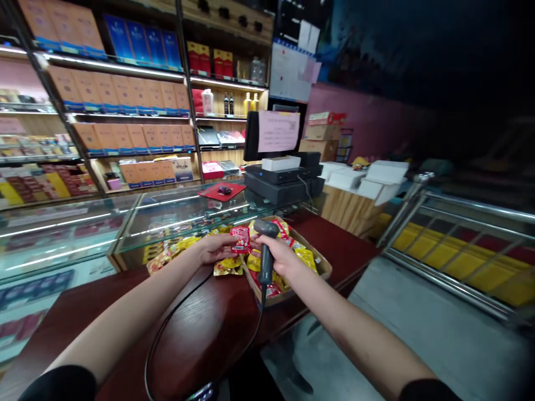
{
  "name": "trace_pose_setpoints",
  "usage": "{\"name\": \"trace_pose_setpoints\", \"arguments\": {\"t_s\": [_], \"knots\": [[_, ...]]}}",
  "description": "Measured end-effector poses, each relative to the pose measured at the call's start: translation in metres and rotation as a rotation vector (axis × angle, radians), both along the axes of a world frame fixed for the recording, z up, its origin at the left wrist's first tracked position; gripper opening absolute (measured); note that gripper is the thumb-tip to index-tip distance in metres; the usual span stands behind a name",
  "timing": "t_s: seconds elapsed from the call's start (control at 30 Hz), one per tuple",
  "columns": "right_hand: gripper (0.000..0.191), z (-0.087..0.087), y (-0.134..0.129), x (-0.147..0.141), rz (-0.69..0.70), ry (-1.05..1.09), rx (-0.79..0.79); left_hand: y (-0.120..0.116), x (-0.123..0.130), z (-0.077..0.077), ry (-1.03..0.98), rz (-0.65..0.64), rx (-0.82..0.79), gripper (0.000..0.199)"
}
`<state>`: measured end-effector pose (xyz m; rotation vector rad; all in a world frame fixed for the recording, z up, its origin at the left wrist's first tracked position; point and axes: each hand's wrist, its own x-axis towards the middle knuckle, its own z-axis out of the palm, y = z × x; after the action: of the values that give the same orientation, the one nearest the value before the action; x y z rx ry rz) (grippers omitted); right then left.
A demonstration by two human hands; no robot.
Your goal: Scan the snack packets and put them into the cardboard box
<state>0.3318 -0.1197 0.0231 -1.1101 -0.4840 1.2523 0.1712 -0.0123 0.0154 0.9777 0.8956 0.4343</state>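
Note:
My left hand (217, 248) grips a small red snack packet (240, 239) by its left side, above the counter. Wrapped round a dark grey barcode scanner (266, 262) is my right hand (281, 255), its fingertips close to the packet's right edge. The scanner's head is up and its cable hangs down, looping over the dark red counter (196, 323). Beneath my right hand stands a cardboard box (326, 271) of red and yellow packets. A yellow packet (228, 267) lies left of the box, and more yellow packets (175, 250) lie in a row by the glass.
Behind the counter runs a glass display case (137, 223). A monitor (252, 136) with a pink paper stands on a black cash drawer (267, 186). A mouse (224, 190) rests on a red pad. A metal railing (460, 206) is at right, and stocked shelves line the back.

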Motion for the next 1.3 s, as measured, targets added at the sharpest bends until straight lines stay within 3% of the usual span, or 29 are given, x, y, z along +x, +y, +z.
{"name": "trace_pose_setpoints", "arguments": {"t_s": [0.13, 0.27, 0.37, 0.5, 0.67, 0.83, 0.97, 1.1, 1.3], "knots": [[0.014, 0.004, -0.013, 0.053, -0.131, -0.052, 0.001, -0.007, 0.070, 0.006, -0.026, -0.084, 0.045, 0.026], [0.014, 0.000, -0.030, 0.096, -0.230, -0.100, -0.013, -0.022, 0.127, 0.001, -0.046, -0.121, 0.036, 0.024], [0.013, -0.003, -0.043, 0.112, -0.281, -0.156, -0.004, -0.029, 0.149, -0.006, -0.066, -0.177, -0.004, 0.023], [0.013, 0.001, -0.049, 0.110, -0.300, -0.204, 0.021, -0.028, 0.145, -0.012, -0.039, -0.148, -0.025, 0.025], [0.017, 0.002, -0.030, 0.077, -0.197, -0.219, 0.028, -0.017, 0.097, -0.013, -0.039, -0.051, -0.020, 0.025], [0.016, -0.009, 0.003, 0.018, -0.019, -0.230, 0.080, -0.005, 0.012, -0.022, -0.032, 0.035, -0.051, 0.024], [0.012, -0.019, 0.025, -0.042, 0.150, -0.191, 0.019, 0.003, -0.065, -0.041, -0.016, 0.217, -0.028, 0.027], [0.013, -0.037, 0.042, -0.099, 0.270, -0.128, -0.070, 0.007, -0.130, -0.066, 0.143, 0.428, 0.124, 0.037], [0.019, -0.073, 0.063, -0.156, 0.361, -0.068, -0.122, 0.009, -0.182, -0.102, 0.321, 0.500, 0.279, 0.041]]}}
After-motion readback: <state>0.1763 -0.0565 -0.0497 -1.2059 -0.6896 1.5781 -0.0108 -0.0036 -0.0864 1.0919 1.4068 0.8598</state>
